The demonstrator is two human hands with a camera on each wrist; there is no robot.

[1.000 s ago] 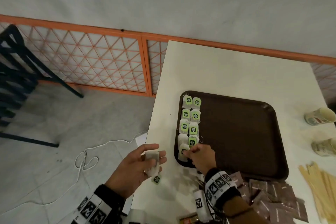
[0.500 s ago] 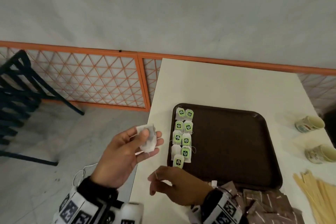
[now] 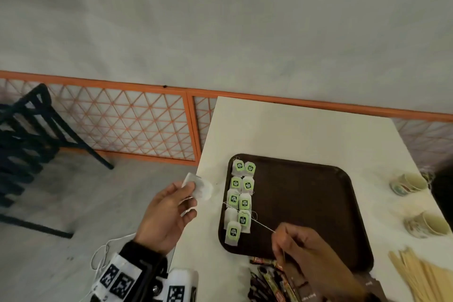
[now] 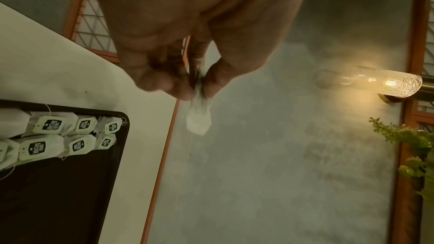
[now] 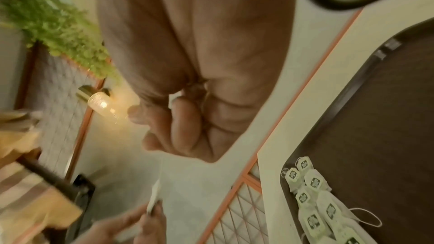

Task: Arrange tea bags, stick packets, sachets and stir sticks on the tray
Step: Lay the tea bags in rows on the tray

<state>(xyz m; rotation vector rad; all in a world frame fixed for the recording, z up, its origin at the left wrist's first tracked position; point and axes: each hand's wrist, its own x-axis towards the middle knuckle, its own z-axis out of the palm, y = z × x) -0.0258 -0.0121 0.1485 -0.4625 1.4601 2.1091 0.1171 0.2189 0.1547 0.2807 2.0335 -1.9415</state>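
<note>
My left hand [image 3: 191,194] is off the table's left edge and pinches a white tea bag [image 3: 199,185], which also shows as the tea bag [image 4: 198,120] between thumb and fingers. A thin string [image 3: 255,220] runs from it across the tray's left side to my right hand [image 3: 278,233], which pinches its end above the tray's near edge. The dark brown tray [image 3: 306,203] carries two columns of green-tagged tea bags [image 3: 241,198] along its left side. In the right wrist view my right hand's fingers [image 5: 183,129] are curled.
Stick packets [image 3: 269,277] lie at the table's near edge below the tray. Wooden stir sticks [image 3: 421,277] lie at the near right. Two paper cups [image 3: 409,183] [image 3: 426,224] lie on their sides to the right. A dark chair [image 3: 29,135] stands on the floor to the left.
My right hand left the nearest tea bag on the tray and moved right, drawing the string taut. My left hand lifted its tea bag higher and farther forward.
</note>
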